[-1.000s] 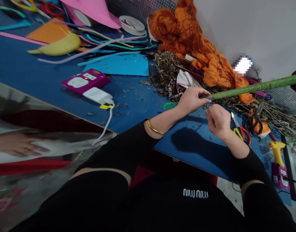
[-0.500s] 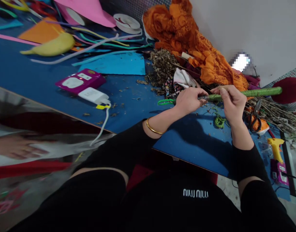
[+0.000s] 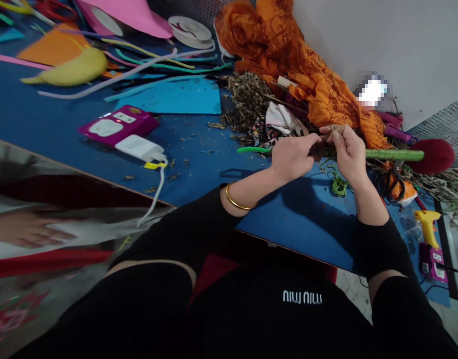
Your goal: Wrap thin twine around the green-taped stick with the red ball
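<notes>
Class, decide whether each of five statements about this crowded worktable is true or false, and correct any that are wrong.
1. The left hand and the right hand are both at the green stem. True.
2. The round head at one end of the stem is bright blue. False: it is dark red.
3. The gold bangle is on the right arm. False: it is on the left.
4. The banana rests on the pink hat. False: it overlaps the orange sheet.
5. A white cable trails from the white adapter. True.
</notes>
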Demonstrator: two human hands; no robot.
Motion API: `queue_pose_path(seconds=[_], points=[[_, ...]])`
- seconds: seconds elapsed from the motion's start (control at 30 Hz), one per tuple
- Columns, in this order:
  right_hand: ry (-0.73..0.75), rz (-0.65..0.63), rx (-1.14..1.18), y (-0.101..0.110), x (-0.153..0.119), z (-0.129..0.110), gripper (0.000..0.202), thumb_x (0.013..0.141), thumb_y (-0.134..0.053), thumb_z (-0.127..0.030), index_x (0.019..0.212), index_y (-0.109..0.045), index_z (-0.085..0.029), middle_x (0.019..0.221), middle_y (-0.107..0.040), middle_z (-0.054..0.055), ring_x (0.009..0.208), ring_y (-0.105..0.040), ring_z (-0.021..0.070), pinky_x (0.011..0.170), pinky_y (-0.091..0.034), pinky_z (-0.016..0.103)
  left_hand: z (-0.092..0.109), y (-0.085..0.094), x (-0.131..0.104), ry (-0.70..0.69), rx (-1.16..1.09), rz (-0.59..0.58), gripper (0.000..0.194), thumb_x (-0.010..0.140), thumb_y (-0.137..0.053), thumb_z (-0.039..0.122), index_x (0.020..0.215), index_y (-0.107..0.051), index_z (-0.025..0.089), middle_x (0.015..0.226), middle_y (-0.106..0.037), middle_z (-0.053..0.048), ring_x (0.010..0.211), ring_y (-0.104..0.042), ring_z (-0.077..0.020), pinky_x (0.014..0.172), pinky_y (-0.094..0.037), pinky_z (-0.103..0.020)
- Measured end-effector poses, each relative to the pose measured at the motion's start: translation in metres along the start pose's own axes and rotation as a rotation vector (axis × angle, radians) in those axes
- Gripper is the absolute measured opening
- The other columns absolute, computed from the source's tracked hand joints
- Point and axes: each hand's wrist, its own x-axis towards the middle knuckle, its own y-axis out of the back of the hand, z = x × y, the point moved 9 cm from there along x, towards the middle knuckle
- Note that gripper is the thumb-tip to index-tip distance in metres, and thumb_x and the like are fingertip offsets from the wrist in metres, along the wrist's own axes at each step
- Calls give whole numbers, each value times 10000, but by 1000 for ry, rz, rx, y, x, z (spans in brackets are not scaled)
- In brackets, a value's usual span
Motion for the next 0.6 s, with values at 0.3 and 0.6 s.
queue_pose_path(seconds=[0.3, 0.6], points=[[-44, -32, 37, -4, 3, 8, 530, 1019, -501, -720, 851, -612, -230, 1019, -722, 56, 874, -695, 162, 865, -584, 349, 10, -3, -3, -157, 35, -7, 371, 904, -644, 246, 1221, -836, 270, 1101, -850, -68, 1004, -771, -294, 807, -522, -365], [-435, -133, 354, 87, -6, 36, 363, 826, -826, -543, 846, -625, -241, 587, -463, -69, 397, -363, 46, 441, -252, 298, -28, 27, 18, -14, -173, 77, 253, 797, -858, 265, 1036, -884, 343, 984, -847, -7, 1030, -747, -296, 876, -543, -367]])
